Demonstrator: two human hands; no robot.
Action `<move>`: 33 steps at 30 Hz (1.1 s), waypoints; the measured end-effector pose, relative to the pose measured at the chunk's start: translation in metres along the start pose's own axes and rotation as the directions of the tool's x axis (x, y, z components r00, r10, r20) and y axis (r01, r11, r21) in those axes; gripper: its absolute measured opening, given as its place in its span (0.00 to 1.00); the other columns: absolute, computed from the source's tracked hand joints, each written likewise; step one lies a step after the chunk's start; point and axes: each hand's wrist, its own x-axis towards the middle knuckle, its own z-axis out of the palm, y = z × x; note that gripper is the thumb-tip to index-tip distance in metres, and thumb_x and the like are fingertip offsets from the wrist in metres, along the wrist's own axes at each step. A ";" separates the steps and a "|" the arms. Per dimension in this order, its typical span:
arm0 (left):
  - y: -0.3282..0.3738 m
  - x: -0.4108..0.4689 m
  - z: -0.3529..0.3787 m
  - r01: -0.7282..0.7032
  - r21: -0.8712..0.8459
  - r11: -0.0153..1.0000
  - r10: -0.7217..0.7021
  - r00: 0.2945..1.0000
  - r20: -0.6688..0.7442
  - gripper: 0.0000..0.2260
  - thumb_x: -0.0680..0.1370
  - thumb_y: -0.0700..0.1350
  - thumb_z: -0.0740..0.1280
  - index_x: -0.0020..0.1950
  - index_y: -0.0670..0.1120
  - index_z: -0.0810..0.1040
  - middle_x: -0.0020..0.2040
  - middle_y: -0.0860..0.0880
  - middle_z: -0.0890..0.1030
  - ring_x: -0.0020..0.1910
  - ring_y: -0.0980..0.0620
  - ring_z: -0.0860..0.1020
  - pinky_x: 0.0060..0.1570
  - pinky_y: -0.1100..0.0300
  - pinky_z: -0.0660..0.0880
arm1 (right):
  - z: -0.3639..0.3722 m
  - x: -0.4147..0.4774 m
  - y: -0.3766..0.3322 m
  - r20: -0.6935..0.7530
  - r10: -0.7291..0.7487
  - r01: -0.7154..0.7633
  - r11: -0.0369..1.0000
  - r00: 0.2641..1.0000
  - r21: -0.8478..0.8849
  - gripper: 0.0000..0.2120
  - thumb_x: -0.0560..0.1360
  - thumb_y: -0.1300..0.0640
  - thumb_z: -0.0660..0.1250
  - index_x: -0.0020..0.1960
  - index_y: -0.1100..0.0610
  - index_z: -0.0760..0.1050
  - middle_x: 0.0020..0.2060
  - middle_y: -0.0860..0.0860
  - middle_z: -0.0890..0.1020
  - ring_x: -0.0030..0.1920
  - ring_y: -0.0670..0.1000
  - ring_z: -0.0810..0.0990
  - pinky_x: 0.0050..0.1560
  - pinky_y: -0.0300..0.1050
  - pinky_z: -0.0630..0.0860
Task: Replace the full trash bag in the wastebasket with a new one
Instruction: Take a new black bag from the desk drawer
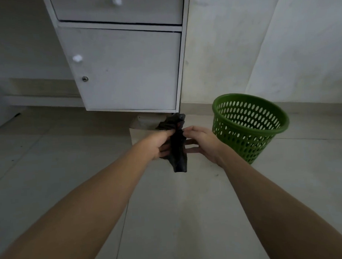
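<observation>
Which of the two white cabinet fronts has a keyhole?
The lower, larger door. A small round metal lock sits just below its white knob. The drawer above it has only a knob and no lock.

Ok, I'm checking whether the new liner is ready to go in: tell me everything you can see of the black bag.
The black bag is thin, crinkled plastic, bunched into a narrow crumpled strip, not opened. It hangs roughly upright above the tiled floor, left of the green wastebasket. The left hand and the right hand pinch its upper part from either side.
</observation>
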 end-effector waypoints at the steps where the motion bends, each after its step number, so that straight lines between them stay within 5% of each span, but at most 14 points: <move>1: 0.000 0.002 -0.002 -0.028 -0.033 0.999 0.028 1.000 -0.002 0.11 0.81 0.46 0.66 0.62 0.46 0.77 0.46 0.49 0.81 0.42 0.52 0.78 0.48 0.55 0.77 | -0.001 0.001 -0.002 -0.007 0.036 -0.036 0.997 0.999 -0.074 0.13 0.80 0.53 0.64 0.56 0.62 0.79 0.50 0.56 0.83 0.49 0.55 0.83 0.51 0.52 0.83; 4: 0.002 0.009 -0.019 -0.130 -0.053 0.990 0.127 0.991 -0.051 0.10 0.80 0.41 0.66 0.62 0.47 0.78 0.48 0.47 0.83 0.43 0.51 0.80 0.43 0.54 0.78 | 0.001 0.009 -0.004 -0.140 0.020 -0.082 0.887 0.990 -0.454 0.23 0.78 0.38 0.63 0.49 0.57 0.81 0.45 0.54 0.84 0.45 0.54 0.83 0.48 0.50 0.81; 6: 0.003 0.012 -0.034 -0.180 -0.002 0.984 0.179 0.979 -0.095 0.11 0.79 0.41 0.69 0.60 0.47 0.80 0.50 0.47 0.84 0.43 0.51 0.82 0.41 0.55 0.79 | 0.003 0.019 0.004 -0.232 -0.218 0.004 0.738 0.948 -0.675 0.17 0.75 0.41 0.69 0.45 0.56 0.76 0.40 0.51 0.80 0.40 0.51 0.78 0.40 0.46 0.76; 9: 0.002 0.012 -0.050 -0.207 0.128 0.970 0.220 0.971 -0.097 0.12 0.76 0.41 0.72 0.59 0.47 0.81 0.46 0.48 0.84 0.43 0.51 0.82 0.41 0.56 0.79 | 0.012 0.026 0.010 -0.149 -0.576 0.346 0.656 0.803 -0.671 0.11 0.73 0.56 0.72 0.50 0.55 0.71 0.44 0.51 0.76 0.43 0.50 0.75 0.41 0.39 0.71; 11: 0.000 0.012 -0.058 -0.206 0.153 0.967 0.218 0.974 -0.064 0.13 0.75 0.41 0.73 0.59 0.46 0.81 0.47 0.47 0.85 0.44 0.51 0.82 0.42 0.57 0.79 | 0.023 0.031 0.007 -0.007 -0.642 0.488 0.590 0.767 -0.643 0.09 0.74 0.55 0.71 0.52 0.56 0.76 0.45 0.51 0.80 0.45 0.49 0.77 0.43 0.34 0.71; 15: -0.003 0.012 -0.066 -0.188 -0.002 0.982 0.188 0.978 -0.087 0.08 0.75 0.40 0.73 0.52 0.48 0.81 0.46 0.47 0.84 0.38 0.53 0.82 0.34 0.62 0.77 | 0.045 0.040 0.008 0.093 -0.311 0.271 0.600 0.946 -0.753 0.09 0.75 0.47 0.72 0.42 0.53 0.80 0.37 0.47 0.80 0.40 0.48 0.78 0.37 0.37 0.71; 18: -0.003 0.017 -0.074 -0.222 -0.032 0.975 0.211 0.956 -0.202 0.06 0.74 0.39 0.74 0.47 0.49 0.81 0.48 0.46 0.85 0.41 0.51 0.82 0.41 0.59 0.78 | 0.048 0.046 0.018 0.056 -0.090 0.101 0.652 0.994 -0.751 0.09 0.75 0.52 0.72 0.41 0.57 0.81 0.35 0.51 0.78 0.39 0.50 0.76 0.34 0.39 0.68; 20: -0.003 0.019 -0.081 -0.241 0.009 0.970 0.233 0.926 -0.297 0.06 0.76 0.39 0.72 0.51 0.48 0.81 0.49 0.45 0.84 0.42 0.50 0.82 0.42 0.58 0.79 | 0.046 0.049 0.020 -0.103 -0.100 0.012 0.772 0.990 -0.635 0.09 0.76 0.54 0.71 0.51 0.59 0.84 0.41 0.54 0.82 0.45 0.53 0.81 0.42 0.41 0.73; 24: 0.001 0.017 -0.097 -0.240 0.135 0.961 0.275 0.836 -0.474 0.10 0.79 0.38 0.64 0.58 0.45 0.80 0.49 0.46 0.82 0.47 0.46 0.81 0.48 0.51 0.80 | 0.029 0.050 0.017 -0.497 -0.066 -0.141 0.920 0.865 -0.367 0.14 0.77 0.59 0.63 0.60 0.61 0.79 0.53 0.58 0.82 0.53 0.58 0.79 0.55 0.48 0.77; 29: 0.004 0.006 -0.098 -0.173 0.042 0.984 0.174 0.887 -0.429 0.13 0.80 0.34 0.56 0.43 0.45 0.77 0.45 0.44 0.79 0.43 0.46 0.79 0.38 0.51 0.81 | 0.026 0.044 0.021 -0.361 -0.015 -0.204 0.802 0.933 -0.561 0.15 0.78 0.60 0.61 0.60 0.63 0.79 0.55 0.61 0.82 0.56 0.61 0.80 0.55 0.46 0.75; 33: 0.008 -0.001 -0.087 -0.179 -0.036 0.983 0.152 0.912 -0.380 0.14 0.80 0.32 0.55 0.42 0.44 0.76 0.44 0.44 0.79 0.38 0.46 0.79 0.30 0.53 0.81 | 0.022 0.038 0.015 -0.492 -0.260 -0.091 0.808 0.831 -0.582 0.14 0.82 0.56 0.58 0.56 0.61 0.80 0.51 0.60 0.83 0.51 0.61 0.81 0.47 0.43 0.71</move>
